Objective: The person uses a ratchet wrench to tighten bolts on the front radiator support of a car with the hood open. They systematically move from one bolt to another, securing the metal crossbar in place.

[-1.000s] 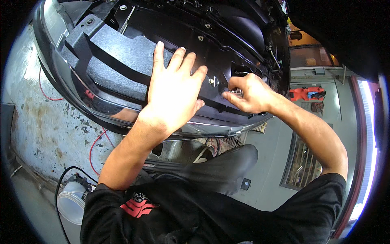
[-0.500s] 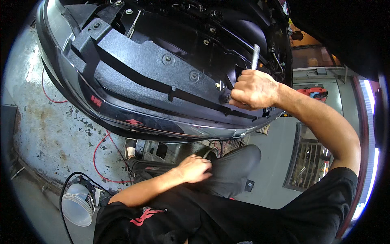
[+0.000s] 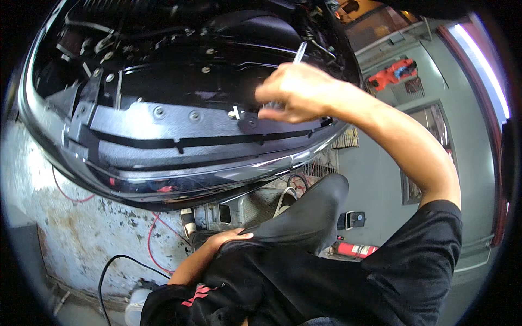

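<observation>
My right hand (image 3: 299, 95) is closed around a tool, slightly blurred, above the right part of a car's open front. The tool's silver metal shaft (image 3: 300, 51) juts up past my knuckles; its lower end is hidden by my fingers. Below lies a black plastic trim panel (image 3: 128, 120) with several round fasteners along it, and a small pale clip (image 3: 234, 113) shows just left of my fingers. My left hand (image 3: 228, 237) lies on my dark trousers at the thigh, thumb stretched out and the other fingers partly hidden, holding no tool.
The car's glossy dark bumper (image 3: 206, 182) curves between me and the panel. On the floor are a red hose (image 3: 151, 236), a black cable (image 3: 106, 269) and a pale bucket (image 3: 136, 304). A red fire extinguisher (image 3: 354, 249) lies to my right, and a red object (image 3: 392, 74) is farther back.
The whole view has shifted and turned. My left hand has drawn back from near the knee to the upper thigh. My right hand still grips the tool, now a little above the panel.
</observation>
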Demonstrator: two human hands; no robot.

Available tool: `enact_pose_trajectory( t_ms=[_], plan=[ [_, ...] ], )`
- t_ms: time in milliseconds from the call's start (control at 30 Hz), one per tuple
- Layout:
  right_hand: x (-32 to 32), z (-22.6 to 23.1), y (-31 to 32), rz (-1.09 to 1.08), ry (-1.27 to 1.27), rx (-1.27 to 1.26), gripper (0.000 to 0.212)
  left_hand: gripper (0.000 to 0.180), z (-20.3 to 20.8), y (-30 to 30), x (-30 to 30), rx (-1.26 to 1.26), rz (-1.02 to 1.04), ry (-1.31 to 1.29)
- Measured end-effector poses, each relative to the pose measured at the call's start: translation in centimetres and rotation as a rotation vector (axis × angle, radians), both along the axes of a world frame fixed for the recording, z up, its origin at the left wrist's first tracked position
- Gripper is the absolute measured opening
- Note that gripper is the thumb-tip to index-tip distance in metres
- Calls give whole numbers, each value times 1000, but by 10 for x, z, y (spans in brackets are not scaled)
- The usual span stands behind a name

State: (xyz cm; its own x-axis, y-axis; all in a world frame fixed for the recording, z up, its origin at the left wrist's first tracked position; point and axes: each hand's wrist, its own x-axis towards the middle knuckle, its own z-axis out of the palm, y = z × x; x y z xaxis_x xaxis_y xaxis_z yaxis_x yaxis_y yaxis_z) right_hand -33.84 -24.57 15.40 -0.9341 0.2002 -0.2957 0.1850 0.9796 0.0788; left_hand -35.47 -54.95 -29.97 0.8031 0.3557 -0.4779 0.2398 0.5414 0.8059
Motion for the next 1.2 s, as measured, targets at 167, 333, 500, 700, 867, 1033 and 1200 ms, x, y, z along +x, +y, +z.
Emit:
enact_pose_trajectory(
  t_ms=[167,333,500,700,867,1033,1200],
  plan=[
    [89,79,-6,-398,314,108,27,107,16,23,-21,37,-15,56],
    [250,52,-15,-915,176,153,30,90,-109,-18,-45,20,56,496],
    [329,14,19,-1068,171,138,30,95,-132,-78,-108,-10,191,694],
    [361,-30,68,-755,159,148,26,68,-152,-143,-132,245,-65,760],
    [355,-39,102,-513,89,181,21,42,-153,-122,-60,216,89,844],
    [365,-52,118,-387,115,146,21,16,-143,-104,-34,514,503,393],
    [373,-55,128,-334,175,101,22,13,-147,-103,-24,830,275,580]
  ],
)
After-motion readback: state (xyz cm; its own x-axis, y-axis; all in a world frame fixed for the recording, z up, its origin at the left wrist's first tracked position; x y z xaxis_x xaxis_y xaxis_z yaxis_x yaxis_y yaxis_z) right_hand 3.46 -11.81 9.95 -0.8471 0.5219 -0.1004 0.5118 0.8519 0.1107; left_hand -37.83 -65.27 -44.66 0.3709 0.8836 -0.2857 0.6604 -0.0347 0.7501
